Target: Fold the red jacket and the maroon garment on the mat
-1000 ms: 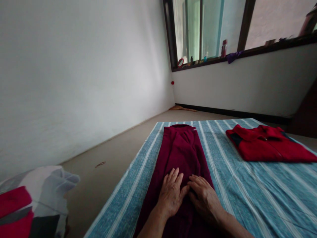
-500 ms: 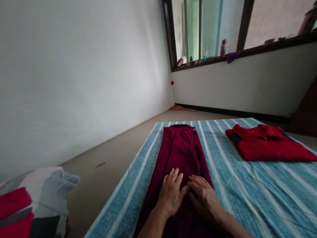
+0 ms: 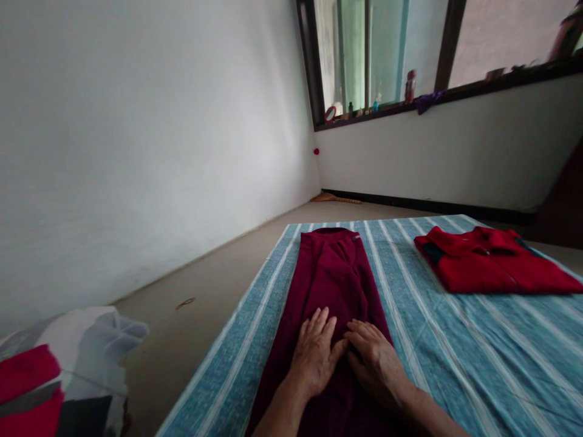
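Note:
A pair of maroon trousers [image 3: 334, 273] lies lengthwise on the blue striped bedspread [image 3: 241, 340], its waistband toward the far edge. Flat on the cloth rests my left hand [image 3: 314, 352], fingers stretched out and pointing away from me. Beside it, my right hand [image 3: 376, 358] also lies on the trousers, its fingers extended and angled to the left. The tips of my left thumb and right fingers come close together. Neither hand grips the fabric. The near end of the trousers runs out of the frame beneath my forearms.
A folded red jacket [image 3: 492, 261] with dark shoulder patches lies on the right of the bedspread. At lower left is a white plastic bag [image 3: 91, 340] with red and dark cloth. A broom [image 3: 337, 198] lies in the far corner; a window sill [image 3: 382, 112] carries small bottles.

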Demonstrator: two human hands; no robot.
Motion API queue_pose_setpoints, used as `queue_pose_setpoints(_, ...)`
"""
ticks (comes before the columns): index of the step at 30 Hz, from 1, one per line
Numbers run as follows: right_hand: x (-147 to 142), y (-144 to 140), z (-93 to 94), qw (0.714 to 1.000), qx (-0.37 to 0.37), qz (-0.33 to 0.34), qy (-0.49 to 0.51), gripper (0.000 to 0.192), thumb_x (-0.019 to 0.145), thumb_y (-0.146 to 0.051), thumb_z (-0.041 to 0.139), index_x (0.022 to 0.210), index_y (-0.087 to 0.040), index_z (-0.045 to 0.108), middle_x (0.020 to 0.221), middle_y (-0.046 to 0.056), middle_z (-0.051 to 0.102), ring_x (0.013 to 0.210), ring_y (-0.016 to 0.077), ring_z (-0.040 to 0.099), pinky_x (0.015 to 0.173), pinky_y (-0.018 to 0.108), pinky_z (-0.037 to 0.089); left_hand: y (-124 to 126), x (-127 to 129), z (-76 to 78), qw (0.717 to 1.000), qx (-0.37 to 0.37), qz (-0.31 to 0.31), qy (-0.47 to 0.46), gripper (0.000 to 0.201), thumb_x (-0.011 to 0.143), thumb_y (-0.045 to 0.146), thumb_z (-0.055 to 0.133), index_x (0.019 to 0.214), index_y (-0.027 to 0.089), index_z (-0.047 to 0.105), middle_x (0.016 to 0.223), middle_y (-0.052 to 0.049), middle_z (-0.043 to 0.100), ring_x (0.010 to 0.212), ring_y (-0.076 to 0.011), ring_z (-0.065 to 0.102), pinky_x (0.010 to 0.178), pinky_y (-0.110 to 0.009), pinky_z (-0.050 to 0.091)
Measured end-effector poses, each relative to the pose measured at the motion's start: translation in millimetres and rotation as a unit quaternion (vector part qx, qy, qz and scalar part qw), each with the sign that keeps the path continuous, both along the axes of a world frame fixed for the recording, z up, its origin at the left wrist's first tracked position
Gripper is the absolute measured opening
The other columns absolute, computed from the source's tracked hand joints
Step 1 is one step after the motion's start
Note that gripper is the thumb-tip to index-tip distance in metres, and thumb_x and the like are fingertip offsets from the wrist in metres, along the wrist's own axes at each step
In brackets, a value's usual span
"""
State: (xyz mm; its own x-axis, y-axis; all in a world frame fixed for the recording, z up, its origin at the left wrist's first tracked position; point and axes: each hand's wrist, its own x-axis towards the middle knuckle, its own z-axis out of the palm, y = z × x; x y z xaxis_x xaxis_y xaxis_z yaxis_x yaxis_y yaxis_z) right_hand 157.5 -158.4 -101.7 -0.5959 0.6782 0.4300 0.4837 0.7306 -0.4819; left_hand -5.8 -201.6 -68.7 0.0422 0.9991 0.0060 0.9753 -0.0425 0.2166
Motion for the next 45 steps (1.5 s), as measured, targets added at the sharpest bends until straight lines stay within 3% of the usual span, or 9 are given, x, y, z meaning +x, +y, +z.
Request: queue_pose_setpoints(45, -0.7, 1.7, -1.3, 1.000, -0.025, 0.003, -0.018, 0.031, 0.078, -0.011, 0.049, 0.105, -0.017, 0.063, 0.123, 0.009, 0.059, 0.119, 0.0241, 0.049, 0.104, 0.043, 0.034, 1.3, -2.1, -4.7, 1.000, 0.012, 0.001, 0.001, 0.063, 0.092, 0.059, 0.025, 0.138, 0.018, 0.039, 0.148, -0.010, 0.031, 0.137, -0.0253, 0.022, 0.110, -0.047, 0.025)
